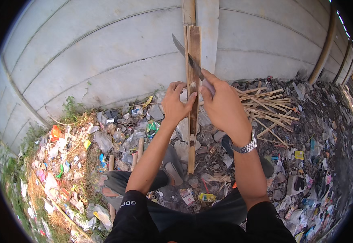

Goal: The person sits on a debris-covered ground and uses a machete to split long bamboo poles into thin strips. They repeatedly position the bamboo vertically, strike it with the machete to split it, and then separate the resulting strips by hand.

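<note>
A long split bamboo piece [194,40] stands upright in front of me, its brown hollow side facing me and a narrow strip parting along its left edge. My left hand [175,104] grips that left edge at mid-height, thumb on the hollow face and fingers curled at the side. In my right hand [225,106] is a long curved knife [195,67], held by its pale handle. Its blade slants up and left across the bamboo, passing through the split by the strip, with the tip sticking out on the left. A metal watch is on my right wrist.
A grey panel wall [123,52] rises close behind the bamboo. To the right lies a pile of thin bamboo strips [271,106]. Litter and rubble [69,166] cover the ground around my legs. Several short bamboo lengths [140,149] stand by my left forearm.
</note>
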The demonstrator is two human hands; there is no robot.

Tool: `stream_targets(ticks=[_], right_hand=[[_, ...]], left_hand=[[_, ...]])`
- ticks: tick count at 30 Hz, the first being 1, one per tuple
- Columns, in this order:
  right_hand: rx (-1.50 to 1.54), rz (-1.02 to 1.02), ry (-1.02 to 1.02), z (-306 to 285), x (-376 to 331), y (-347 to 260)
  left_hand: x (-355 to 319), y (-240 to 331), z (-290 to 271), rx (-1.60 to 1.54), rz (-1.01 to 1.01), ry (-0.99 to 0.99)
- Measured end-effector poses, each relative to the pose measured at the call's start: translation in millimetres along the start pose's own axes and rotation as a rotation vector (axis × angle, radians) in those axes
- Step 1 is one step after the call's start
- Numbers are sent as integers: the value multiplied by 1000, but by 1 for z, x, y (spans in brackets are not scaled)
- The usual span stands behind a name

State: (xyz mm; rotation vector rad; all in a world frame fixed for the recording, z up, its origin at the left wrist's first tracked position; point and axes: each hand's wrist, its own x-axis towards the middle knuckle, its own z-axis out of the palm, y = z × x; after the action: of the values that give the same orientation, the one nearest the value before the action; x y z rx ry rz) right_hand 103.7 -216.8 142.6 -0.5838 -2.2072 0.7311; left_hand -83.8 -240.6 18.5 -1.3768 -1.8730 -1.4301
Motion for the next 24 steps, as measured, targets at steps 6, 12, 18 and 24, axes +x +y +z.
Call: stream_targets(ticks=[6, 12, 18, 24], right_hand=[[20, 145, -416, 103, -61, 141], [174, 344, -174, 141, -134, 138], [85, 309, -10, 167, -155, 144], [115, 30, 96, 93, -62, 103]], left_hand=[[-15, -17, -29, -139, 92, 149], [-11, -9, -42, -139, -63, 60], [21, 1, -8, -281, -174, 28], [138, 44, -49, -225, 327, 400]])
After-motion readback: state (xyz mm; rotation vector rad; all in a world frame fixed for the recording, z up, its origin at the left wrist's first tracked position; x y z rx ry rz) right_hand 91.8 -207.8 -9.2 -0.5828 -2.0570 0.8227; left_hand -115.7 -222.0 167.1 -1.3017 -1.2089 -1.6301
